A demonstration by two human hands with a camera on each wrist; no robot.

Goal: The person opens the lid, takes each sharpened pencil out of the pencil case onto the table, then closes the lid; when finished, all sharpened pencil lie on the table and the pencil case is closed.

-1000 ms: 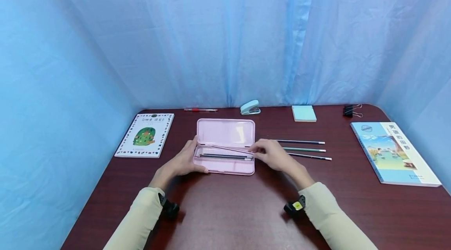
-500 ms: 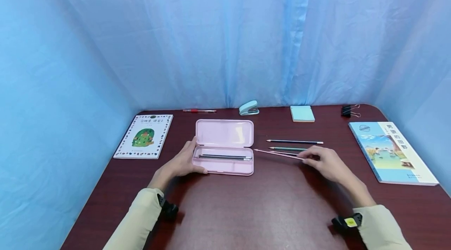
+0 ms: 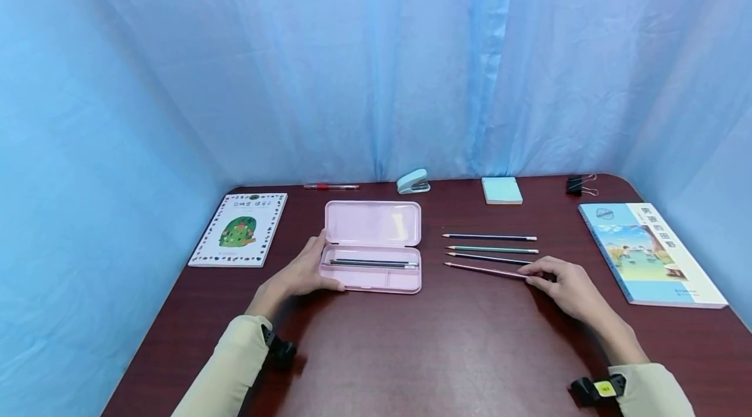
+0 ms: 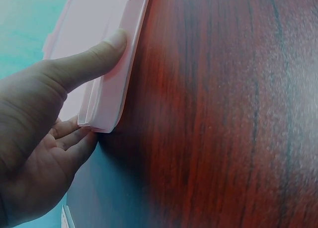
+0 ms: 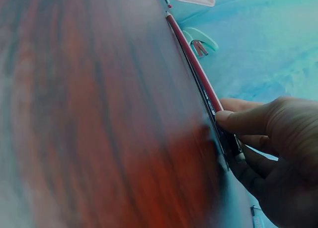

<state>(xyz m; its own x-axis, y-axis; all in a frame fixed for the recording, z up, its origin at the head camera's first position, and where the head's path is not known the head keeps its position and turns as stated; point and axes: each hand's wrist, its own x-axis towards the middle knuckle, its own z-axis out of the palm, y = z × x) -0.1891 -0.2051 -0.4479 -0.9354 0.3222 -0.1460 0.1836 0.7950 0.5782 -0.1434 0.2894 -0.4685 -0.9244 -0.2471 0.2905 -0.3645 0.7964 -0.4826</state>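
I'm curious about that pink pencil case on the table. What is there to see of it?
The pencil case is pale pink and glossy, apparently plastic, with a bright reflection on its lid. It lies open on the dark reddish table, the lid swung to the far side. Dark pencils lie in its long rear compartment; a divider splits the front strip. The left hand grips its left end.

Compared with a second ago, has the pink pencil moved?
Yes: the pink pencil went right. It was over the open case; now the right hand holds it right of that case.
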